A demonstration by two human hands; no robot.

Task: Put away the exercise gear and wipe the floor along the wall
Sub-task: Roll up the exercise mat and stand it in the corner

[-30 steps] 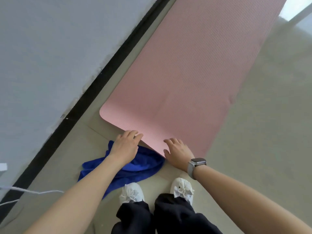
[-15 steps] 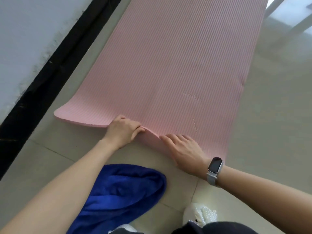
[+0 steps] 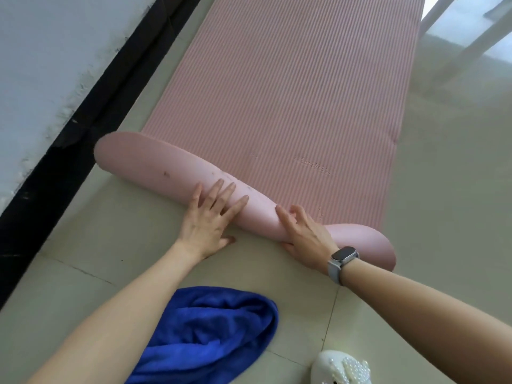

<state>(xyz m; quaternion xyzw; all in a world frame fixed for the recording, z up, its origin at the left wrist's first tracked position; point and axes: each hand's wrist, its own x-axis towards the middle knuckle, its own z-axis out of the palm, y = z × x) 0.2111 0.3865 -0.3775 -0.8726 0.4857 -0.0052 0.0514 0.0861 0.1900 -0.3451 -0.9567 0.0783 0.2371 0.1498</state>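
A pink ribbed exercise mat (image 3: 291, 87) lies on the tiled floor along the wall, stretching away from me. Its near end is folded over into a low roll (image 3: 155, 167) with the smooth, speckled underside showing. My left hand (image 3: 212, 220) presses on the middle of that roll with straight, spread fingers. My right hand (image 3: 304, 234), with a watch on the wrist, rests over the roll further right, fingers lightly bent over its top. A crumpled blue cloth (image 3: 210, 331) lies on the floor between my forearms, untouched.
A black baseboard (image 3: 91, 115) runs under the pale wall (image 3: 41, 51) on the left, close to the mat's left edge. One white beaded shoe (image 3: 343, 368) shows at the bottom. Bare tile lies to the right of the mat, with window light at the top right.
The mat's near edge, pinched and lifted half a second ago, has been turned over into a roll. Both hands moved forward onto it and flattened out.
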